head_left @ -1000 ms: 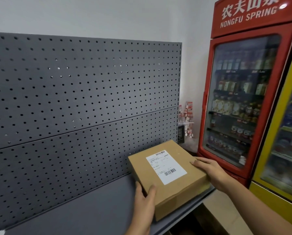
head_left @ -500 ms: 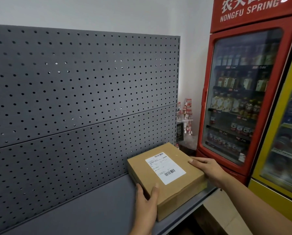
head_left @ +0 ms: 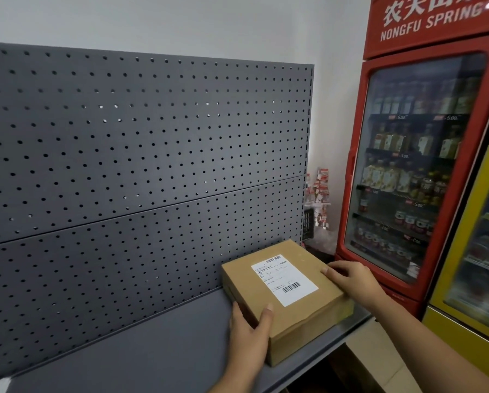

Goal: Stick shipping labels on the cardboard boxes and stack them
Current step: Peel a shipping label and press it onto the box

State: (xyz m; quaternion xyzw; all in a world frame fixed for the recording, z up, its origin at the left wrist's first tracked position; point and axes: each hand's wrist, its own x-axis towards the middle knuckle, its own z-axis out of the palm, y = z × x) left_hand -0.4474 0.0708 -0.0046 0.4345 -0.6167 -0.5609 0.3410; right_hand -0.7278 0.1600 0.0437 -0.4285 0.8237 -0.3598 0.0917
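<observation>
On shelf (head_left: 152,358), box (head_left: 308,316) clasped betw L grip (head_left: 249,338), R grip (head_left: 352,279)

Your red cooler (head_left: 407,194): header reads "NONGFU SPRING" in white caps, w/ white Chinese chars above it, tops cut off by the frame edge. Shelf price tags (head_left: 402,117) inside: 5.00 on upper rows, 2.00 on lower rows. Shipping label (head_left: 284,279) on your cardboard box (head_left: 302,321): 2 barcodes, fine print too small to read.
</observation>
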